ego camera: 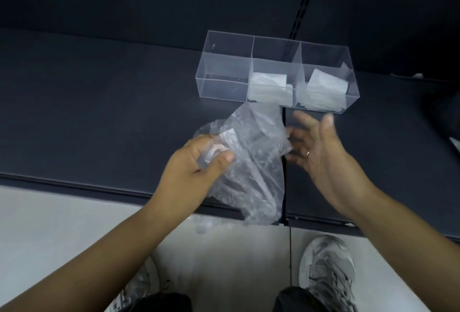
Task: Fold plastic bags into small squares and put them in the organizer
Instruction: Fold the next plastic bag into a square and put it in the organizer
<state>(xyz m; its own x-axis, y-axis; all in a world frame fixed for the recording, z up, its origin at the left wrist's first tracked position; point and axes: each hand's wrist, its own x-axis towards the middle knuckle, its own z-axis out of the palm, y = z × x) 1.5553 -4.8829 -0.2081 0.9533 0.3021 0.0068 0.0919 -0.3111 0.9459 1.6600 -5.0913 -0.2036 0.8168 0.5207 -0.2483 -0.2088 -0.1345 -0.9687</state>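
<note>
Head view: two bare hands work a loose plastic bag above a dark table.

Her or his left hand [199, 160] is curled, thumb and fingers pinched shut on the upper left part of the clear plastic bag [251, 162], which hangs crumpled and unfolded over the table's [99, 112] near edge, its lower end dangling past it. The right hand [316, 147] is spread, palm turned inward, fingers loose and slightly blurred, just beside the bag's right edge; whether it touches the film I cannot tell. Behind the hands sits the clear three-part organizer [276, 72]: left compartment bare, folded bags [270, 87] stacked in the middle and right ones.
</note>
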